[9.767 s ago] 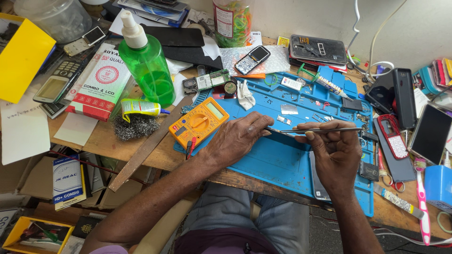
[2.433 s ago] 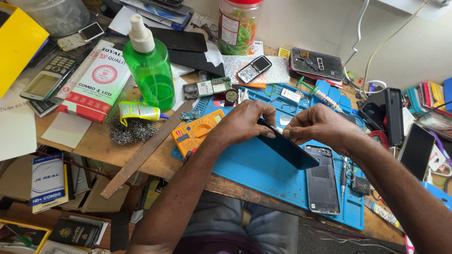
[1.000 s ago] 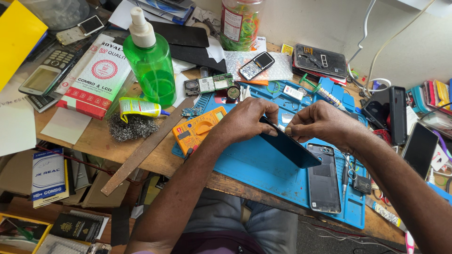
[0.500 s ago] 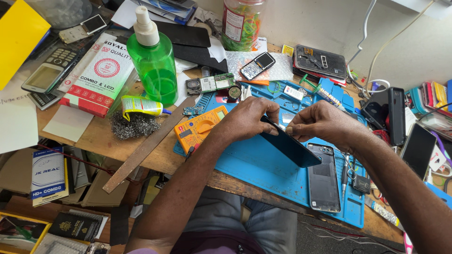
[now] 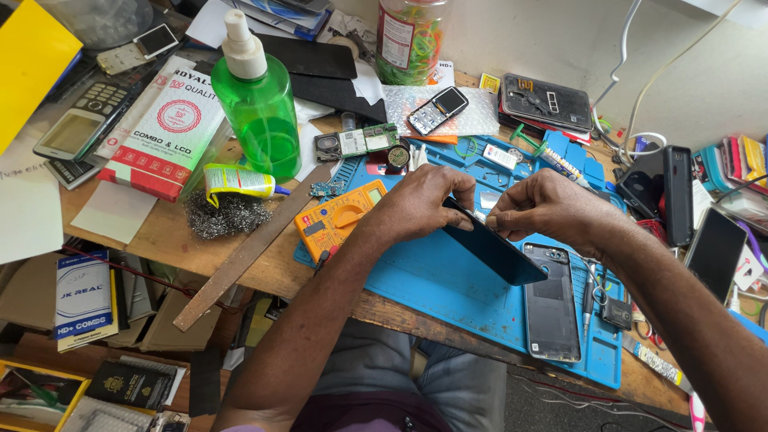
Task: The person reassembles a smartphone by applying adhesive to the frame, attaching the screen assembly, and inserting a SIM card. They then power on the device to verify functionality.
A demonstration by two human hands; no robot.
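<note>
Both my hands hold a dark smartphone (image 5: 496, 252) tilted on edge above the blue work mat (image 5: 432, 280). My left hand (image 5: 424, 200) grips its far end from the left, thumb and fingers wrapped over the edge. My right hand (image 5: 544, 210) pinches the phone's upper edge with its fingertips, close to the left hand. A grey phone back cover (image 5: 552, 300) lies flat on the mat just to the right of the held phone. An orange multimeter (image 5: 340, 218) rests under my left wrist.
A green spray bottle (image 5: 256, 104), a red-and-white box (image 5: 156, 128), a glue tube (image 5: 236, 180), steel wool (image 5: 220, 214) and a wooden strip (image 5: 256, 244) lie left. A small keypad phone (image 5: 436, 110), circuit board (image 5: 364, 142), jar (image 5: 408, 36) and more phones (image 5: 680, 200) crowd the back and right.
Ten seconds ago my right hand held a thin tool over the mat; now both hands grip the dark phone. Over the last second the hands have barely shifted.
</note>
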